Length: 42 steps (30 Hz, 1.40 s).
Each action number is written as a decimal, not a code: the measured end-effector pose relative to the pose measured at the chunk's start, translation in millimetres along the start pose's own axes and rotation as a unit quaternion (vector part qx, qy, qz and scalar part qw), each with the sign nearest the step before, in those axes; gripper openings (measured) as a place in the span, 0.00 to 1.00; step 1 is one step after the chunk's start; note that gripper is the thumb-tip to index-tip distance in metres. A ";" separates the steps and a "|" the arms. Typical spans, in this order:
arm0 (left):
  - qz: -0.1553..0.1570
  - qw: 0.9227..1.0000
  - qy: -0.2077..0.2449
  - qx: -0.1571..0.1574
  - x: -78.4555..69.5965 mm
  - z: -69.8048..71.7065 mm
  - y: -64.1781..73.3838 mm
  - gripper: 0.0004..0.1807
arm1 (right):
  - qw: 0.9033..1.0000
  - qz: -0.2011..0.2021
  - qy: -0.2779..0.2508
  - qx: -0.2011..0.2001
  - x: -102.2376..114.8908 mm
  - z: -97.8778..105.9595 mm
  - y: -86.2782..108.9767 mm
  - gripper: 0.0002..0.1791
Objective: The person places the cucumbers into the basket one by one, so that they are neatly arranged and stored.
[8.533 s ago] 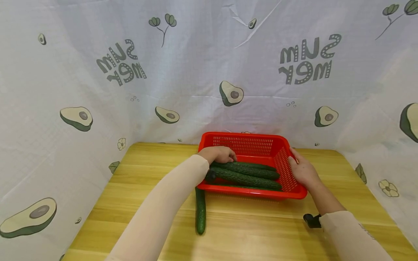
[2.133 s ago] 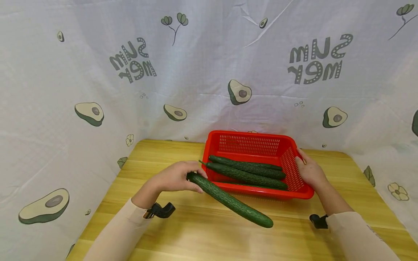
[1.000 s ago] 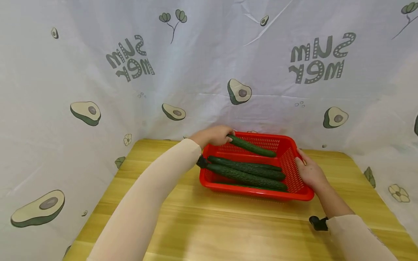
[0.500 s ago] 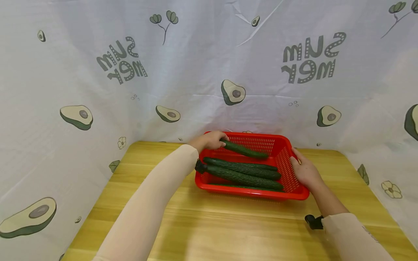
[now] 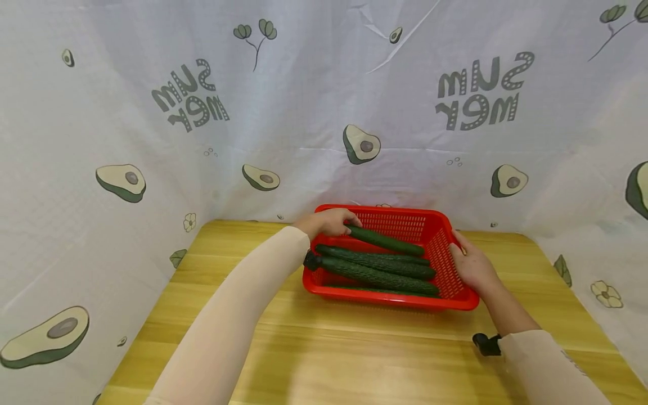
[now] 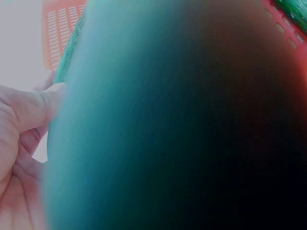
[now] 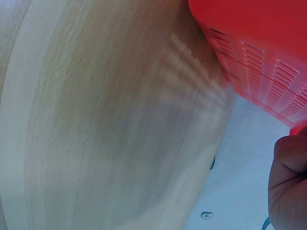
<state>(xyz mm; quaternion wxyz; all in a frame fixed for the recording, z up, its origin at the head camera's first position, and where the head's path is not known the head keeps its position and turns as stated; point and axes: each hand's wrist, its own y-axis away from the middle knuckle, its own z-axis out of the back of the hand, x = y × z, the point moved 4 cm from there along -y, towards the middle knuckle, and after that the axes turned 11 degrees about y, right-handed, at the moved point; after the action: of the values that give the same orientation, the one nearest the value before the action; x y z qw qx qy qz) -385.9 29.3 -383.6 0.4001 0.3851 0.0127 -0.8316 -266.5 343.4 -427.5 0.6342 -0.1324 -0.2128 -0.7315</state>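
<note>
Inside the back part of a red plastic basket (image 5: 390, 301), my left hand (image 5: 331, 221) pinches the left end of a green cucumber (image 5: 387, 241) between thumb and fingers. The cucumber slants down to the right. Several other cucumbers (image 5: 377, 274) lie side by side in the front half of the basket. My right hand (image 5: 473, 267) grips the basket's right end, thumb over the rim. In the left wrist view a large blurred dark-green shape hides most of the scene, with the left thumb (image 6: 38, 108) against a cucumber. The right wrist view has the basket's slotted wall (image 7: 264, 57) beside the right hand (image 7: 290, 182).
The basket stands towards the back of a light wooden table (image 5: 364, 360). A white curtain (image 5: 314, 101) printed with avocados hangs behind and at both sides. A small black wrist camera (image 5: 487, 344) sticks out from the right sleeve.
A cucumber that lay on the table in front of the basket was picked up by my left hand, carried over the rim, and lowered at the back. The right hand has kept hold of the basket.
</note>
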 end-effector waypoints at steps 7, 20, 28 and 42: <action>0.012 0.997 -0.081 -0.008 0.9 -1.8 -2.0 0.23 | 1.000 0.003 0.007 -0.003 -0.3 0.5 -2.8 0.36; 0.054 0.992 -0.111 -0.025 12.1 -5.3 -3.5 0.27 | 1.000 0.001 0.005 -0.008 0.6 -0.6 -4.4 0.36; 0.045 0.991 -0.124 -0.035 14.3 -10.6 -4.5 0.24 | 1.000 0.006 0.000 -0.007 5.1 -2.3 -2.5 0.36; -0.008 0.994 -0.087 -0.065 15.4 -3.8 7.2 0.22 | 1.000 0.008 -0.001 -0.002 7.7 -6.0 -5.1 0.36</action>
<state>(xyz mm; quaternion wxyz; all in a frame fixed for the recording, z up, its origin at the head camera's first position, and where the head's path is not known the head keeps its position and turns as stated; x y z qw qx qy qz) -384.5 15.5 -394.2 0.4171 0.2846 0.0346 -0.8624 -272.3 334.3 -429.9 0.6395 -0.1366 -0.2111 -0.7265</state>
